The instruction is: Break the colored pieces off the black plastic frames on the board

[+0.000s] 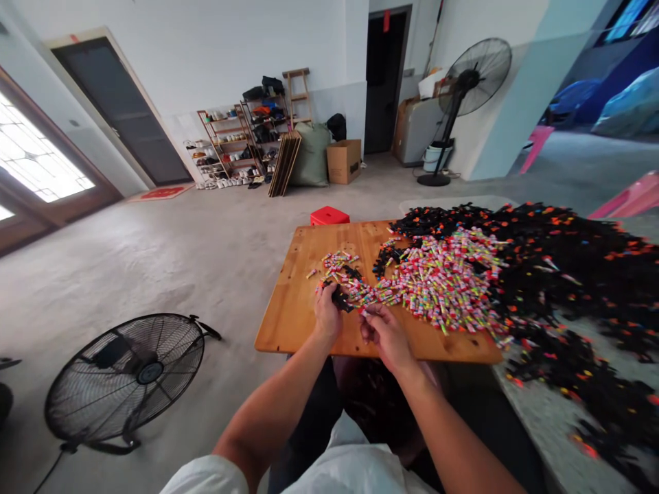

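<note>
My left hand [328, 317] is wrapped around a small black plastic piece [341, 298], which sticks out to the right of the fingers; whether it is one piece or several I cannot tell. Close by on the right, my right hand [385, 331] pinches something small and reddish at its fingertips, too small to name. Both hands are over the near part of a wooden board [288, 295]. Just beyond them lie a few loose, small printed tubes [340, 261] in pink, white and yellow. A large heap of such tubes [447, 281] spreads to the right.
A big pile of black pieces with orange tips [576, 267] covers the surface at right. Behind the board stands a red stool [329, 216]. A floor fan [149, 374] is at left, a pedestal fan [466, 82] at the back. Shoe racks [231, 140] and a carton [344, 162] line the wall.
</note>
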`<state>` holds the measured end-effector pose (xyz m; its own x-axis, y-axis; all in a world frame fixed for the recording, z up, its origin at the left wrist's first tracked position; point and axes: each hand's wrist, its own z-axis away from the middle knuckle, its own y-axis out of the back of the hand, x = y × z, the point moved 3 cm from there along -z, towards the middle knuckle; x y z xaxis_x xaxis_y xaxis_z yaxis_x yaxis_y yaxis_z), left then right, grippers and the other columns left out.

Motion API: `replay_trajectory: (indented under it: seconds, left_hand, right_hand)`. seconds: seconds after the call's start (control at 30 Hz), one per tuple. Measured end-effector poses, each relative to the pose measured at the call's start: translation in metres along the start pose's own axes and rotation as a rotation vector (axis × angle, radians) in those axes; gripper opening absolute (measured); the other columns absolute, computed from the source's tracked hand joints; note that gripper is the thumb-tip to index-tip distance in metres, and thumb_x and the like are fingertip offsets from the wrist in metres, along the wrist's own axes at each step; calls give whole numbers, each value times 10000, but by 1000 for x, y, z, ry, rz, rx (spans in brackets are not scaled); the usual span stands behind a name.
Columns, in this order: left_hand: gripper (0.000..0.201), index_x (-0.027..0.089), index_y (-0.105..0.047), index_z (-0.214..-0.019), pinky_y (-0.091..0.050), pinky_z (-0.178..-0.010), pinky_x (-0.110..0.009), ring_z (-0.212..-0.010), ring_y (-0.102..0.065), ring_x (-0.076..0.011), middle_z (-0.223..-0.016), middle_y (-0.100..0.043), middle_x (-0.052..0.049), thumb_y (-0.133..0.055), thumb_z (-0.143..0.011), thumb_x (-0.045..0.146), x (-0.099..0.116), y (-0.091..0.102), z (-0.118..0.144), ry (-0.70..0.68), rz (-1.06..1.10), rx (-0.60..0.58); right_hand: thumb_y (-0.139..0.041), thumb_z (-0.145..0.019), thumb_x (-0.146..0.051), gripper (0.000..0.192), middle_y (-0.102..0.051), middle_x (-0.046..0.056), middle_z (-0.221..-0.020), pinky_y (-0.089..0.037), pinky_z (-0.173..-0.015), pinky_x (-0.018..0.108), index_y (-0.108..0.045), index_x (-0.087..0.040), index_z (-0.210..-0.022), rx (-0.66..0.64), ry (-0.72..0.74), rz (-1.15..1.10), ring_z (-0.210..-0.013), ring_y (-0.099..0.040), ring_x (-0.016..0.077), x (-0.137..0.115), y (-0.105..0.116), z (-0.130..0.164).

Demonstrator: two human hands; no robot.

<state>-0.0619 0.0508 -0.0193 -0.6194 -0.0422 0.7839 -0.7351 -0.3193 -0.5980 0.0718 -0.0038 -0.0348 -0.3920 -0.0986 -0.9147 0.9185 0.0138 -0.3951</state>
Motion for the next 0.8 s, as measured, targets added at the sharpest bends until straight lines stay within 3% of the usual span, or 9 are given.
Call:
replay_trajectory:
  seconds: [0.1,0.3,0.63,0.8]
  left_hand:
    - [266,174,-598,-779,-401,-487,-211,-511,-552,-96,-666,-620,15,-733,-761,403,-3,-16,9,9,44,-48]
    - [241,191,-542,-739,-304,-386,-214,-392,-470,-85,-589,-568,38,-694,-781,374,-2,-34,23,1,39,-66]
    - [239,206,-510,-724,-262,-363,-219,-372,-432,-84,-573,-541,34,-647,-814,380,8,-47,36,-98,-32,-108]
    - [279,208,-521,-748,-308,-401,-233,-400,-452,-93,-608,-569,15,-665,-819,435,8,-45,41,-33,-67,-63]
  right_hand:
    - [-790,-786,-391,313,-700,-25,-797,-442,-444,218,-596,-226,-969,-19,24,-150,-513,-536,99,-9,-2,14]
    - [-779,-860,-397,291,-729,-5,-856,-477,-465,233,-640,-218,-1044,-29,129,-93,-517,-572,96,-18,0,24]
    - [-753,-897,-434,294,-730,7,-818,-470,-472,240,-648,-206,-1048,68,166,-98,-498,-586,101,-17,-3,36]
    - [-747,-902,-436,300,-735,12,-845,-474,-471,240,-640,-211,-1069,61,165,-92,-501,-601,103,-21,-8,43]
